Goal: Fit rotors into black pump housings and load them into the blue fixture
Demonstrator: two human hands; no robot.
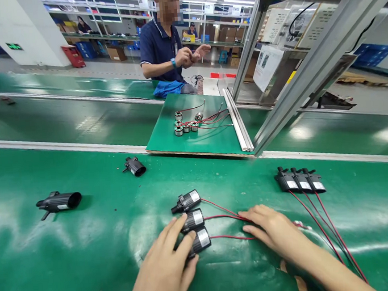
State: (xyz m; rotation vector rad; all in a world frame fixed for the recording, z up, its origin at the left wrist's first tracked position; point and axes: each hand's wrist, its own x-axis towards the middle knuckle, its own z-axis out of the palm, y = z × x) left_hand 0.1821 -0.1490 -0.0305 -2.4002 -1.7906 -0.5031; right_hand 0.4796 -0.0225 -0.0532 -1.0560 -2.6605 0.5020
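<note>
Three black pumps with white labels lie in a column on the green table: the top one (187, 201), the middle one (193, 220) and the lower one (201, 240). My left hand (166, 260) rests over the left ends of the middle and lower pumps, fingers spread. Red wires (219, 216) run right from the pumps to my right hand (270, 227), whose bent fingers lie over them; the fingertips partly hide the wires, and I cannot tell whether they are pinched. White connectors (303, 225) show just past my right wrist.
Three more wired pumps (299, 181) stand at the right. Two black housings (60, 201) (135, 166) lie at the left. A raised green board (207, 142) bears several small motors (186, 127). A metal post (284, 93) rises at its right. A person (159, 49) sits across.
</note>
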